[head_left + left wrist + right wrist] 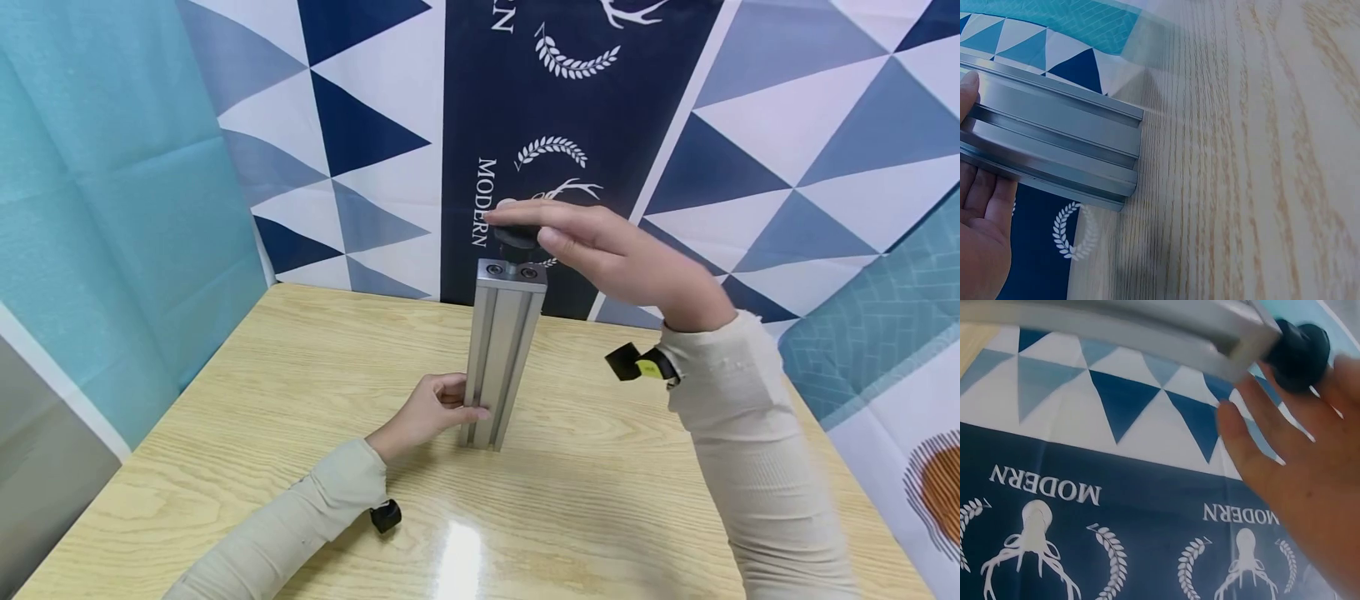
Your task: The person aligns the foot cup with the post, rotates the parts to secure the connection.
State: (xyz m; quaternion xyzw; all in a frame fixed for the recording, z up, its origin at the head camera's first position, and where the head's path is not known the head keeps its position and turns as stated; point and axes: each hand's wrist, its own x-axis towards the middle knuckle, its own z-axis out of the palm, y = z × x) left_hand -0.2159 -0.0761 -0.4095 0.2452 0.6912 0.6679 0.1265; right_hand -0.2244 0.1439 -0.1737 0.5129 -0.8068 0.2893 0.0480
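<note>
A silver aluminium profile [495, 358] with long grooves stands upright on the wooden table [300, 358]. On its top plate, between two screws, sits a round black knob [516, 240]. My left hand [427, 412] grips the profile low down, thumb on the near face; in the left wrist view its fingers [997, 203] reach round the other side. Over the knob is my right hand [622, 254], fingers stretched out nearly flat above it. The right wrist view shows spread fingers around the black knob [1300, 356]; whether the palm touches it cannot be told.
Behind the table hangs a patterned cloth [375, 150] of blue and white triangles with a dark printed band. A teal cloth [112, 192] covers the left side, and another patterned cloth [885, 333] hangs at the right.
</note>
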